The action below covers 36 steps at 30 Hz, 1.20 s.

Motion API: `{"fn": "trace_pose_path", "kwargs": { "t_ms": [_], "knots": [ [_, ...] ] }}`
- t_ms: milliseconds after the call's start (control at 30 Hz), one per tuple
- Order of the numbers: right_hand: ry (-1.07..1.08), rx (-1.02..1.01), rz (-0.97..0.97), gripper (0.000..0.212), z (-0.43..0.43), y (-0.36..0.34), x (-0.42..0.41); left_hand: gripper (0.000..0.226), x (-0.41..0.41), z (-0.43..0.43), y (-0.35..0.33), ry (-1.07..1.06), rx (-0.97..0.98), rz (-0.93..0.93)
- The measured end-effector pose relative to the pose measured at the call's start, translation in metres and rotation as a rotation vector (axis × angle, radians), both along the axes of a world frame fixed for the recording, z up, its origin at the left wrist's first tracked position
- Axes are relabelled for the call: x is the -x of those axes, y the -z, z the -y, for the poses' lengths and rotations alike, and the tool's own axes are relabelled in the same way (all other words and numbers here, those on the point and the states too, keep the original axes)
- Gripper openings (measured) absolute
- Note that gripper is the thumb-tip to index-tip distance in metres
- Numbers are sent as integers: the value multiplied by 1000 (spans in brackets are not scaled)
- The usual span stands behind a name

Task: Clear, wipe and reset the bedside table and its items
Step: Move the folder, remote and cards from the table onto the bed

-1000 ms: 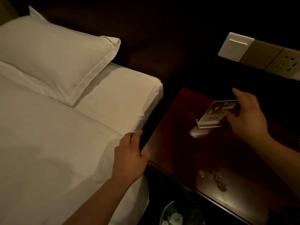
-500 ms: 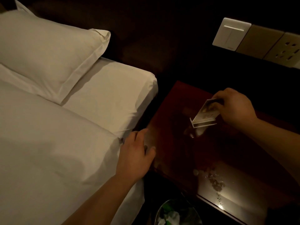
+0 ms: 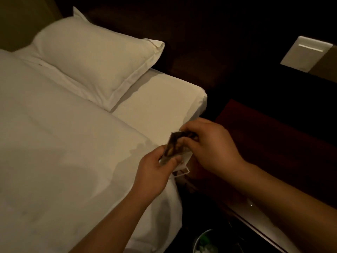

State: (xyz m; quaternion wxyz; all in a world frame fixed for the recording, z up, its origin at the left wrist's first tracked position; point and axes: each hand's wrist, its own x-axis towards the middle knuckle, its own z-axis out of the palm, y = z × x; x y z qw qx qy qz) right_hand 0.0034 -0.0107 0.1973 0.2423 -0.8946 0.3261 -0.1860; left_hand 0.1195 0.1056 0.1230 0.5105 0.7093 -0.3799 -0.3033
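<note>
One card stand [image 3: 177,150] is held in the air by both hands, over the gap between the bed and the table. Its printed card tilts steeply, picture side toward the left hand, and its pale base [image 3: 181,172] hangs at the bottom, just past the bed's edge. The print is too dark and blurred to read.

Two hands are on it. The left hand [image 3: 155,170] pinches the lower part of the card, thumb on the near face. The right hand [image 3: 211,148] grips the upper part from the table side, fingers curled over the top edge.

One table [image 3: 273,143] stands to the right of the stand, dark red-brown, its top bare in the part that shows. Its near edge [image 3: 255,221] catches a pale glare and runs down toward the lower right; the right forearm crosses over it.

One bed [image 3: 63,152] lies to the left of the stand, covered in white. Its corner [image 3: 200,99] rounds off above the hands, and the sheet falls away below the left wrist. One pillow [image 3: 94,59] rests well up the bed, far from the stand.

One bin [image 3: 206,241] shows below the stand at the bottom of the frame, in the dark strip between bed and table, with something pale and green inside.

One switch plate [image 3: 306,53] sits on the dark wall above the table, well apart from the hands.
</note>
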Motion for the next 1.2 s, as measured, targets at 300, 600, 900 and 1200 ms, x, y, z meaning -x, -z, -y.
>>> {"fn": "trace_pose_path", "kwargs": {
  "t_ms": [300,600,900,1200],
  "knots": [
    [-134,-20,75,41,-76,14,-87,21,-74,-112,-2,-315,-26,-147],
    [-314,-236,-123,43,-178,54,-184,16,-162,-293,3,-801,-85,-326],
    [-552,-318,-240,35,-299,74,-280,28,-238,-440,17,-1223,-15,-544],
    [-643,-303,-298,35,-368,94,-344,15,-337,-532,50,-1354,-102,-589]
  ]
}}
